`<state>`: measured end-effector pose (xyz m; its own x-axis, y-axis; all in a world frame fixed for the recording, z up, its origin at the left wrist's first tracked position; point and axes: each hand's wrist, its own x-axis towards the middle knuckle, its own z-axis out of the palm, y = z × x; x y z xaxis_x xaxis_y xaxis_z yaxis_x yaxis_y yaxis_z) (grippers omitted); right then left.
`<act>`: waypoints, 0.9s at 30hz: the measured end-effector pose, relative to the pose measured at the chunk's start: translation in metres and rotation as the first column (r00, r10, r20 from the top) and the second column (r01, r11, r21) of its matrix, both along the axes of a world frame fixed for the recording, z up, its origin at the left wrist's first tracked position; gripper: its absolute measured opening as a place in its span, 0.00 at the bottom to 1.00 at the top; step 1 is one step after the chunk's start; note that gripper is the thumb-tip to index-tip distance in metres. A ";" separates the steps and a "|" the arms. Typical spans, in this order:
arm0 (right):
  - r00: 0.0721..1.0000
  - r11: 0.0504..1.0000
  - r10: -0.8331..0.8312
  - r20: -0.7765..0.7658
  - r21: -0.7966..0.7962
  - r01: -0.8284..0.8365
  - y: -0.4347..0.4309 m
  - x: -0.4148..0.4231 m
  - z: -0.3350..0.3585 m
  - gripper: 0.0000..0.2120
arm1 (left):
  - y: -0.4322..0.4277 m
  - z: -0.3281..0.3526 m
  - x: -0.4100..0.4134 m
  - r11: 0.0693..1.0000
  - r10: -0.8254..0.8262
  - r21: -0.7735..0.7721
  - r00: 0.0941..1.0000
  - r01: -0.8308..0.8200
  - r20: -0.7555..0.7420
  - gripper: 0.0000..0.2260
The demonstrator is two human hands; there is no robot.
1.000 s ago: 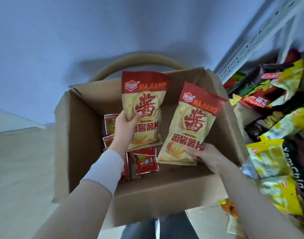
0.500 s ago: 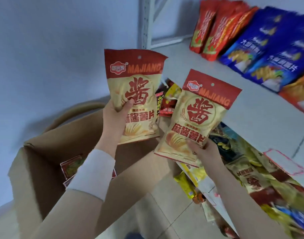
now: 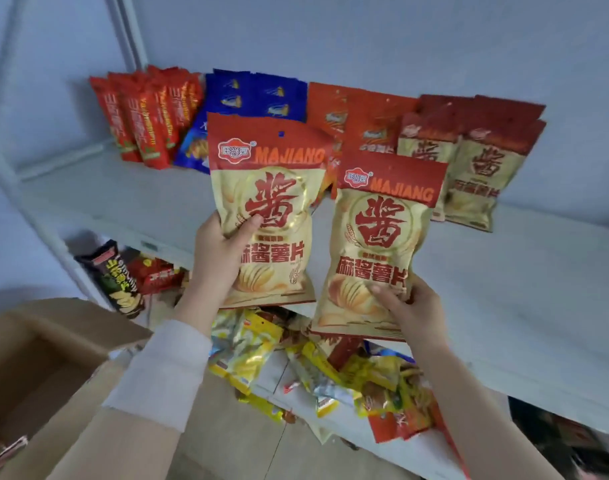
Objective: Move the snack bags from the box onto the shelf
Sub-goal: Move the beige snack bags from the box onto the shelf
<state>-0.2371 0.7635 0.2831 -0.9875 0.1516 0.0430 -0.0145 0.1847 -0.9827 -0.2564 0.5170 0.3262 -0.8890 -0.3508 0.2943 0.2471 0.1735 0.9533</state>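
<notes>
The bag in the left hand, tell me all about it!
The bag is a shiny, puffy packet, cream with a red top band reading MAJIANG, a big red character in a gold ring and chips drawn low down. It looks sealed. It is upright in the air before the shelf; the left hand grips its lower left edge, thumb on the front.

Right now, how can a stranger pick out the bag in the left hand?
Find the white shelf. Before it, two twin MAJIANG bags are held up. The left bag, in the left hand, is the higher one and overlaps the blue bags; the right bag is lower.
</notes>
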 end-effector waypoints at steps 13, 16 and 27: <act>0.948 0.944 -0.314 0.058 -0.092 0.318 0.157 -0.127 -0.007 0.03 | 0.178 -0.017 -0.188 0.943 -0.325 -0.074 0.946 0.325 0.013 0.10; 0.935 0.930 -0.349 0.053 -0.103 0.353 0.175 -0.167 -0.006 0.04 | 0.202 -0.022 -0.237 0.926 -0.363 -0.091 0.930 0.367 0.053 0.06; 0.927 0.924 -0.367 0.081 -0.080 0.373 0.219 -0.268 -0.030 0.05 | 0.261 -0.047 -0.352 0.926 -0.360 -0.049 0.915 0.374 0.180 0.10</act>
